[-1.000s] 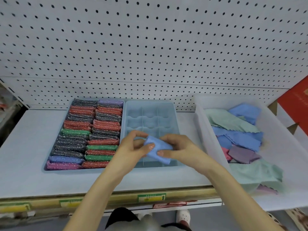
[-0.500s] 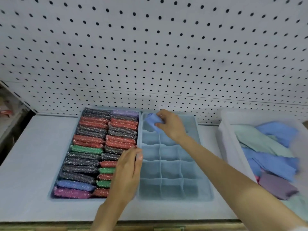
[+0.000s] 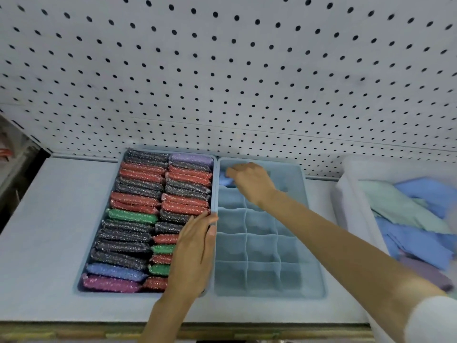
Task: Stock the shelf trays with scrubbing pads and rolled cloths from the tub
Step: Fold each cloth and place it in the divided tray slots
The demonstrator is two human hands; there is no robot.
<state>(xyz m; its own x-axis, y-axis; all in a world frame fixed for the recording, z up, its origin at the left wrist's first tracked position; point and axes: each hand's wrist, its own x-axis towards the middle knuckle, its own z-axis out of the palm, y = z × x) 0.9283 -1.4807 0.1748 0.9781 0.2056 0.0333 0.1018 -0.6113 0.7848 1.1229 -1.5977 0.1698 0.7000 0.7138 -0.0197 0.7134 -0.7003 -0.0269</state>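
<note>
A light blue divided tray (image 3: 314,243) sits on the shelf with most of its cells bare. My right hand (image 3: 252,181) reaches to its far left corner cell, fingers on a rolled blue cloth (image 3: 226,180) that sits down in that cell. My left hand (image 3: 195,248) lies flat with fingers together on the tray's left rim, holding nothing. To the left, a second tray (image 3: 81,276) is packed with sparkly scrubbing pads (image 3: 138,194) in red, black, green, blue and purple. The white tub (image 3: 346,201) at the right holds loose blue, green and purple cloths (image 3: 415,219).
A white pegboard wall (image 3: 222,70) rises just behind the trays. The shelf (image 3: 49,219) has bare surface left of the pad tray and a front edge strip (image 3: 74,334) with labels. A dark gap opens at the far left.
Both hands held the blue cloth near the tray's front; then my right hand carried it to the far left cell and pushed it down, while my left hand settled on the tray rim.
</note>
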